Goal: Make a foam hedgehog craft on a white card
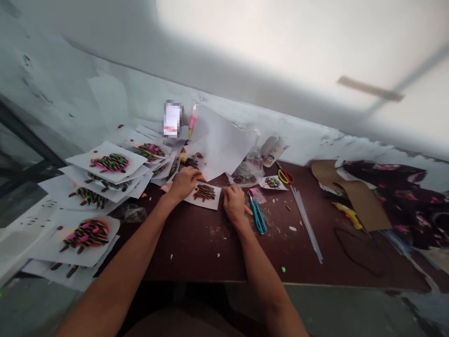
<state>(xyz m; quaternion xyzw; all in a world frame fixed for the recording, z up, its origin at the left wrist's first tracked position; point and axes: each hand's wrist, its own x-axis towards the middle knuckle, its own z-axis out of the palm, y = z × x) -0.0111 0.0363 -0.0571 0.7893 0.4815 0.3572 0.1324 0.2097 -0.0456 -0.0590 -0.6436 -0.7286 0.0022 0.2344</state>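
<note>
A white card (209, 202) with a hedgehog picture covered in dark sticks (205, 192) lies flat on the table between my hands. My left hand (184, 184) is over its left upper corner, fingers pinched, with a small orange piece (201, 177) at the fingertips. Just off the card's right edge, my right hand (234, 202) is curled closed near the tabletop; whatever its fingers hold, if anything, is hidden. Teal-handled cutters (258, 215) lie to the right of that hand, beside an orange stick-like thing (248, 210).
Stacked hedgehog cards (110, 163) spread across the left side. A phone (172, 119), a glue bottle (192, 120) and a large white sheet (219, 140) stand behind. Rightward are scissors (286, 176), clear glue sticks (308, 227), a yellow glue gun (349, 214) with cord, and cardboard (368, 206).
</note>
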